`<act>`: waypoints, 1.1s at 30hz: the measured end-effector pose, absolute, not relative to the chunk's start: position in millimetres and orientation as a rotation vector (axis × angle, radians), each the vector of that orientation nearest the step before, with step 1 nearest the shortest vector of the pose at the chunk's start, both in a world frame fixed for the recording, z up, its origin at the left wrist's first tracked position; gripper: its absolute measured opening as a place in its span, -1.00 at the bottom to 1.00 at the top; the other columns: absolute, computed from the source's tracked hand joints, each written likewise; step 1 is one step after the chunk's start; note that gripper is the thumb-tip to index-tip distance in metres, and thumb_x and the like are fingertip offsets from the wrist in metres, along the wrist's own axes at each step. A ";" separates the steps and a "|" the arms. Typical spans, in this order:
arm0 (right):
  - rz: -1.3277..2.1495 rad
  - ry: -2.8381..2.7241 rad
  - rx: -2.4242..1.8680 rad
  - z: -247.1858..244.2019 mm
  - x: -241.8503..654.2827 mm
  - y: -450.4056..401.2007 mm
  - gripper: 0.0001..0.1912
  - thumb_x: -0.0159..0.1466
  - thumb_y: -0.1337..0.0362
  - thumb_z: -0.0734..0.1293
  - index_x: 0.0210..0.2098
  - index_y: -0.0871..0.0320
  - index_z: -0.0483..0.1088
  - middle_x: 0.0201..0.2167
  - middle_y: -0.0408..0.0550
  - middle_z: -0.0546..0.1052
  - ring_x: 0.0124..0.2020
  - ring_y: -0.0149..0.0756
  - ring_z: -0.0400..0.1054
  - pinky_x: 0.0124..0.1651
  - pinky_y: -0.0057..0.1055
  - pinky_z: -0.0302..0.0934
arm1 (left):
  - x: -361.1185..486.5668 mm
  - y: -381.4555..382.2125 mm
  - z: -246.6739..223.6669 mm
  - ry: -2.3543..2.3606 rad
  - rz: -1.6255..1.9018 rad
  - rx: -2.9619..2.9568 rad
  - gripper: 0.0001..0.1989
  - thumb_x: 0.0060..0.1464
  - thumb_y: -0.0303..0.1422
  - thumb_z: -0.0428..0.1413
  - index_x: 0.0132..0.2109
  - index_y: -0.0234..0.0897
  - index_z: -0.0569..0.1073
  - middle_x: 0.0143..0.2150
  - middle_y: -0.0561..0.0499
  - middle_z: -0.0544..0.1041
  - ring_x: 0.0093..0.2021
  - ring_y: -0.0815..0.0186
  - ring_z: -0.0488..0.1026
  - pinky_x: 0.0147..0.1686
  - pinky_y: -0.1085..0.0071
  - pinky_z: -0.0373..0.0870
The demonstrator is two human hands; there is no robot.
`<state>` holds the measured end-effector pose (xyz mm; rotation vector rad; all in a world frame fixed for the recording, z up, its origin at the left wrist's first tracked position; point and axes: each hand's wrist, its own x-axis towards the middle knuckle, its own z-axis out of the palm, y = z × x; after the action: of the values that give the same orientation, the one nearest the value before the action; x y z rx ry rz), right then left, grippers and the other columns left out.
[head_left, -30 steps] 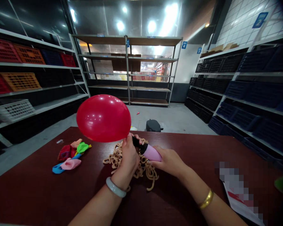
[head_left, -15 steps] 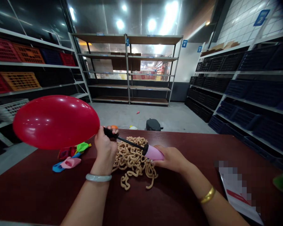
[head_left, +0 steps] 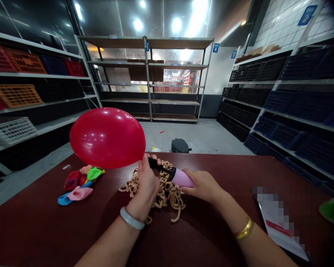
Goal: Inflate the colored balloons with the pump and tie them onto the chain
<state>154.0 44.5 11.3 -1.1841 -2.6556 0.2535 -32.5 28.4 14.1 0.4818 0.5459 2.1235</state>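
A big red balloon (head_left: 108, 137) floats at the left end of a hand pump, its neck at the pump's black nozzle part. My left hand (head_left: 149, 174) is closed around that black end and the balloon's neck. The pump's pink barrel (head_left: 183, 178) is gripped by my right hand (head_left: 202, 185), with only a short piece of black rod showing between the two ends. Beneath my hands lies a heap of tan, curly rope-like pieces (head_left: 176, 198), partly hidden by my left hand and wrist.
Deflated balloons (head_left: 79, 193) in several colours lie on the left of the dark red table (head_left: 211, 237). At the right are a flat white and red item (head_left: 281, 226) and a green object (head_left: 332, 210). A dark bag (head_left: 180, 145) sits on the floor beyond.
My left hand has moved right towards my right hand, bringing the balloon along. The black rod between the pump's ends shows much shorter. My right hand has hardly moved.
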 end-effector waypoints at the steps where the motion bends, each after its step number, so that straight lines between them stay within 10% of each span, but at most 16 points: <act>1: 0.258 -2.647 -1.178 11.3 153.5 43.9 -0.45 0.18 -0.15 0.26 0.03 0.03 0.30 -0.20 -0.03 0.56 -0.21 -0.11 0.45 -0.32 -0.39 0.05 | -25.6 26.9 12.7 0.552 2.104 0.474 -0.81 0.10 -0.29 0.13 -0.31 -0.22 0.25 -0.45 0.10 0.34 -0.53 0.43 0.30 -0.46 0.46 0.31; 33: 0.493 -2.676 -1.115 15.1 165.8 50.8 -0.50 0.14 -0.19 0.28 -0.09 0.00 0.40 -0.26 -0.11 0.56 -0.30 -0.20 0.41 -0.37 -0.42 0.05 | -102.5 36.6 26.9 0.526 2.277 0.498 -0.74 0.11 -0.21 0.11 -0.37 -0.23 0.21 -0.52 0.12 0.28 -0.62 0.46 0.21 -0.58 0.50 0.14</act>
<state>165.8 50.8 15.1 -1.1153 -2.6760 0.4928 -102.5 36.6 26.9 0.4983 0.5261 2.2768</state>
